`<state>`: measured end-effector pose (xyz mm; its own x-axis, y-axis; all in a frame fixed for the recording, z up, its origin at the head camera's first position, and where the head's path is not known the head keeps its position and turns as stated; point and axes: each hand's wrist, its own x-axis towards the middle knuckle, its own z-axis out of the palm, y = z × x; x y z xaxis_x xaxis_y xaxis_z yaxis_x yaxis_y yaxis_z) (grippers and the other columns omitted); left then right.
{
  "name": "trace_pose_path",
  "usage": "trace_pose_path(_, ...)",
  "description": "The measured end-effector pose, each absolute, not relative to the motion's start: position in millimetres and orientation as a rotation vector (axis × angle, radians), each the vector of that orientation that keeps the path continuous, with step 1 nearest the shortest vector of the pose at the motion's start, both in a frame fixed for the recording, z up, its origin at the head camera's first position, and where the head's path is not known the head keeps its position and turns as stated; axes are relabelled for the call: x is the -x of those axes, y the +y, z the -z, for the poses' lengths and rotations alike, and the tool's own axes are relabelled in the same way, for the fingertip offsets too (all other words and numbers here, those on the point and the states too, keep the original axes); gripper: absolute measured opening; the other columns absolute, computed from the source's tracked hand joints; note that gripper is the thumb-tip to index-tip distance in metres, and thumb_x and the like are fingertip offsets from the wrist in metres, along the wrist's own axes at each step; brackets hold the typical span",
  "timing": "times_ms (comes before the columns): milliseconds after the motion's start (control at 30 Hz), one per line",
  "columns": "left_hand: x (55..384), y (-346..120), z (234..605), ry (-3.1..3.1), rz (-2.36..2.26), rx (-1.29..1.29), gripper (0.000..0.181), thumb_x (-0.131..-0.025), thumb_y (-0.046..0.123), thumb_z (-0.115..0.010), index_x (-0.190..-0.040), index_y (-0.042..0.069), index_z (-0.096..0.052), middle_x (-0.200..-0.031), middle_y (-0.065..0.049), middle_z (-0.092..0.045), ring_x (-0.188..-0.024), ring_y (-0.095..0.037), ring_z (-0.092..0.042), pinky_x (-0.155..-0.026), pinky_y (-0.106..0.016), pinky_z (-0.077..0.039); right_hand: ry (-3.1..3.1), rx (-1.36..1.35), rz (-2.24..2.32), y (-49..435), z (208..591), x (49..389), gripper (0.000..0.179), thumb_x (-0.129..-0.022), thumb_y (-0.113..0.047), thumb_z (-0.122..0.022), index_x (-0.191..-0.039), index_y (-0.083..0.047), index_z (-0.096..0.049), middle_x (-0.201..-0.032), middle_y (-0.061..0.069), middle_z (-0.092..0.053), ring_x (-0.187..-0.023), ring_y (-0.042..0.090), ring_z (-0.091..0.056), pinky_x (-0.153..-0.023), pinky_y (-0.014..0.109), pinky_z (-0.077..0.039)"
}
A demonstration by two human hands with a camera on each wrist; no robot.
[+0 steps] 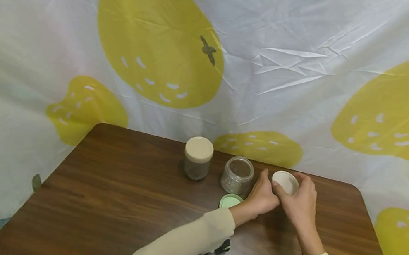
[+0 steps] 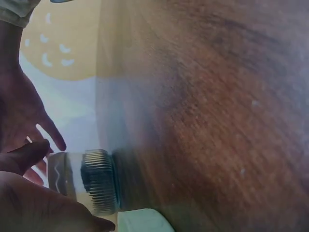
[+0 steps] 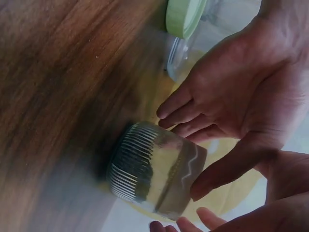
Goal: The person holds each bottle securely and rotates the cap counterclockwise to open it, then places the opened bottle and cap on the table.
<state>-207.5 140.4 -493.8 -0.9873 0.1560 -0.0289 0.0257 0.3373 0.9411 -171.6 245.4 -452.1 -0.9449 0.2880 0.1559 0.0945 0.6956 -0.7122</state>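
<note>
A clear jar with a ridged lower wall [image 3: 133, 162] and a whitish lid [image 1: 286, 182] stands between both hands on the wooden table. From its right, my right hand [image 1: 301, 200] holds the lid, with the thumb on the near rim and fingers round the far side. On the other side, my left hand [image 1: 260, 198] grips the jar, its thumb in front and its fingers reaching behind, as the right wrist view shows. A wavy white line runs round the upper band of the jar. The jar's body is hidden by the hands in the head view.
Left of the hands stands a lidless clear jar [image 1: 237, 176], and farther left a jar with a cream lid [image 1: 198, 158]. A green lid [image 1: 230, 201] lies near the left wrist, partly covered by the forearm. A lemon-print cloth [image 1: 268, 88] hangs behind the table [image 1: 125, 202].
</note>
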Motion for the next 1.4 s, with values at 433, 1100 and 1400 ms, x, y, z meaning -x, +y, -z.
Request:
trace_pose_path(433,213,147,510,2.597,-1.661,-0.293,0.080,-0.079,0.010,-0.076,-0.151,0.004,-0.043,-0.150,-0.017,-0.057,-0.142,-0.027,-0.056,-0.114,-0.035,-0.049,-2.858,0.341,-1.150,260,470,185,0.093,-0.092,-0.030,-0.075,-0.162,0.004,-0.025,-0.155,0.037,-0.043,-0.137,0.054,-0.049,-0.109,0.064,-0.044)
trace_pose_path(1100,206,139,497,2.712,-1.462,-0.525,0.065,-0.083,0.013,-0.078,-0.142,0.007,-0.052,-0.130,-0.004,-0.061,-0.119,-0.014,-0.064,-0.102,-0.023,-0.052,-2.852,0.360,-1.170,267,460,167,0.094,-0.093,-0.045,-0.076,-0.160,0.003,-0.031,-0.156,0.034,-0.047,-0.136,0.052,-0.053,-0.104,0.061,-0.048)
trace_pose_path(1400,172,120,469,2.791,-1.357,-0.724,0.078,-0.084,0.023,-0.083,-0.150,0.010,-0.044,-0.142,-0.003,-0.058,-0.129,-0.011,-0.060,-0.105,-0.020,-0.050,-2.753,0.374,-1.481,265,436,137,0.092,-0.095,-0.046,-0.077,-0.159,0.001,-0.030,-0.156,0.025,-0.045,-0.134,0.033,-0.050,-0.080,0.012,-0.044)
